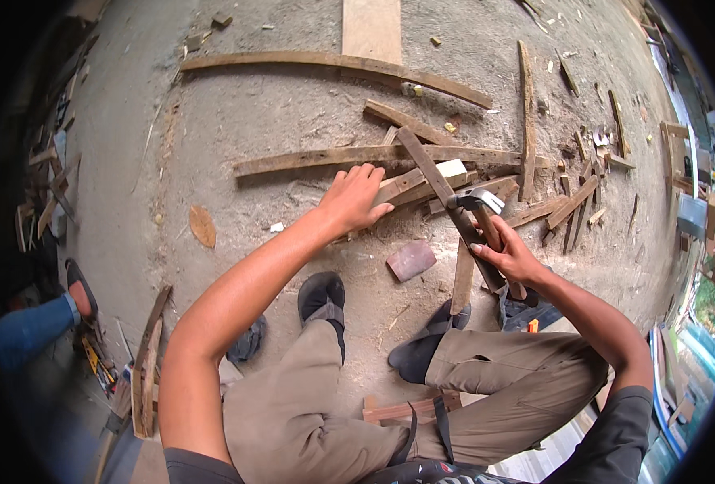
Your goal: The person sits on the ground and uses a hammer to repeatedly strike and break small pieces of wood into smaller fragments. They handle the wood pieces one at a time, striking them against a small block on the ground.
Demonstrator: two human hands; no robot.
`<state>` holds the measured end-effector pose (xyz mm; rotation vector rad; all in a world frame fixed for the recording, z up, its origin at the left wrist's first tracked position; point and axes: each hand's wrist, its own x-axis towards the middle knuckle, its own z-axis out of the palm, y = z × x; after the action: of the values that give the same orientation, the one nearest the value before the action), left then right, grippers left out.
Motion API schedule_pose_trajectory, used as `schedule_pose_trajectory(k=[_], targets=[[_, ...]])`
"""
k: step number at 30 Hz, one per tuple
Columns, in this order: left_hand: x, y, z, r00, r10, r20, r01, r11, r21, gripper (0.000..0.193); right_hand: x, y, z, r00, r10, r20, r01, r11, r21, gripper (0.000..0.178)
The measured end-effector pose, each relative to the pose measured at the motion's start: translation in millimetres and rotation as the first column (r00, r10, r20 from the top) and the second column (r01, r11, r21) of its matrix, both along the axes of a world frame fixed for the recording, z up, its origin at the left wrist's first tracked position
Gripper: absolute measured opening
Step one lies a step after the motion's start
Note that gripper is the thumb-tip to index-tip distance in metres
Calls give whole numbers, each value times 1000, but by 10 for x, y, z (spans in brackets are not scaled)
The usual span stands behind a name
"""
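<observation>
My right hand (512, 256) is closed round the handle of a claw hammer (478, 202), its metal head pointing away from me. The thumb of that hand also presses a long dark wooden strip (427, 161), which slants up and to the left past the hammer head. My left hand (354, 198) grips the near end of a short wooden piece (396, 185), thumb on one side and fingers on the other. The pale end of a wooden block (453, 171) shows behind the dark strip. Where the pieces touch under the strip is partly hidden.
Long battens (293, 164) and scrap wood (574, 202) lie on the dusty ground ahead. A reddish brick piece (411, 260) sits between my feet, with a dry leaf (202, 226) farther left. Another person's foot (81, 292) is at the left edge.
</observation>
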<state>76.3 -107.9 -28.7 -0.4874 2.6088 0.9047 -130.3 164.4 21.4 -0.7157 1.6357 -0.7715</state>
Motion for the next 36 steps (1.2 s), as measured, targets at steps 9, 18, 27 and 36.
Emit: schedule_pose_trajectory(k=[9, 18, 27, 36], targets=[[-810, 14, -225, 783, -453, -425, 387, 891, -236, 68, -236, 222, -411, 939, -42, -342, 5, 994, -110, 29], [-1320, 728, -594, 467, -805, -366, 734, 583, -347, 65, 431, 1395, 753, 764, -425, -485, 546, 827, 135, 23], [-1406, 696, -814, 564, -719, -406, 685, 682, -256, 45, 1566, 1601, 114, 463, -784, -414, 872, 485, 58, 29], [-1237, 410, -412, 636, -646, -423, 592, 760, -270, 39, 1827, 819, -934, 188, -958, -219, 935, 243, -258, 27]])
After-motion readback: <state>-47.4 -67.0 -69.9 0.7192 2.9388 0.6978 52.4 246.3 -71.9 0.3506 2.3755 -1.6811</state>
